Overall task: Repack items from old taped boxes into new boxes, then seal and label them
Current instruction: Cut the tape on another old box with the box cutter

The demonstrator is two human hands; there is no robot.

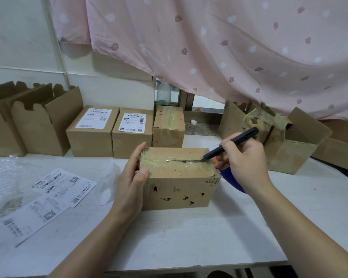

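Cardboard old box (pixel 179 185) sits on the table (pixel 189 237), left fingers (pixel 136 157) clasping its end, right fingers (pixel 229 160) gripping a black cutter (pixel 247 134), tip on the tape seam (pixel 159 161). A slip along the seam could reach the left fingers; pressing deep may nick the contents.

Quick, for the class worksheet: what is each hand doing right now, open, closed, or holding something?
Left hand: grips the left end of the taped cardboard box.
Right hand: closed round a black pen-shaped cutter, tip on the box's top.
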